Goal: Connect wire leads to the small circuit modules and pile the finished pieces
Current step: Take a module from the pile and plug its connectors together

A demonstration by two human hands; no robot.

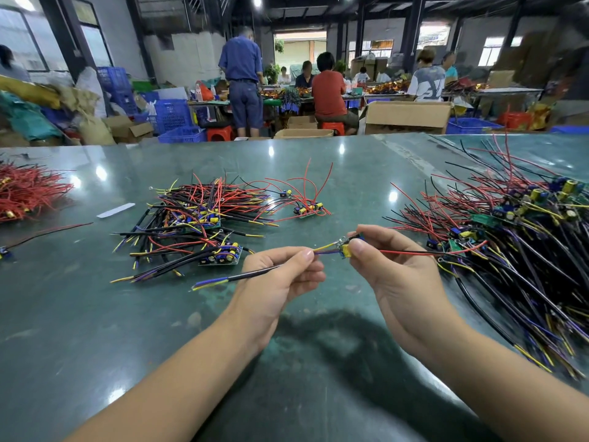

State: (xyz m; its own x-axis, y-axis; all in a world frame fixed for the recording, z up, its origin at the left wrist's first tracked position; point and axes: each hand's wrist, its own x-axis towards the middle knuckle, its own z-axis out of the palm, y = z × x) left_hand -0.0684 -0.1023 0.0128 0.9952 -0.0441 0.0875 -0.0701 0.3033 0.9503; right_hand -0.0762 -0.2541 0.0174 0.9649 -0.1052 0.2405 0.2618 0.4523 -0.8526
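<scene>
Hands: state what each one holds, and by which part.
Left hand pinches the black-sleeved lead near its yellow and purple wire ends. Right hand pinches the small circuit module by its yellow component.

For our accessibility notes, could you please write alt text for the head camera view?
Above a green table, the left hand pinches a black-sleeved wire lead and the right hand a small circuit module. Piles of wired modules lie left and right.

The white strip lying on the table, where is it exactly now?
In the head view the white strip lies flat on the green table, left of centre, between the red wire bundle and the middle pile.
</scene>
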